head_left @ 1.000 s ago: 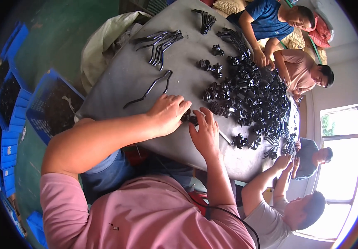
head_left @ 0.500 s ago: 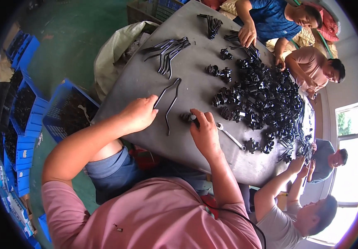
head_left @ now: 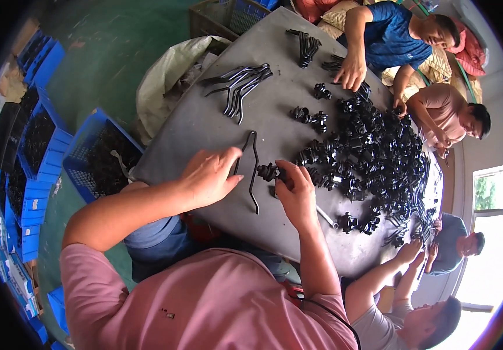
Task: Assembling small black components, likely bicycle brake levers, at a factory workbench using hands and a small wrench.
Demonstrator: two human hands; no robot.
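Left hand (head_left: 210,176) grips one leg of a bent black rod (head_left: 256,150) over the bench (head_left: 187,146); the right hand (head_left: 297,195) pinches a black clamp (head_left: 268,171) at the other leg, contact unconfirmed. Should either grip loosen or the clamp sit askew, a part could, in my judgement, drop. A wrench (head_left: 326,216) and clamp heap (head_left: 374,146) crowd the right side.

Lit strongly from the right through a window (head_left: 498,248), with greenery (head_left: 484,192) beyond its upper pane. Closed in there by a pale wall (head_left: 493,140); laid at left with a green floor (head_left: 106,64), furnished with a broad grey table (head_left: 199,128).
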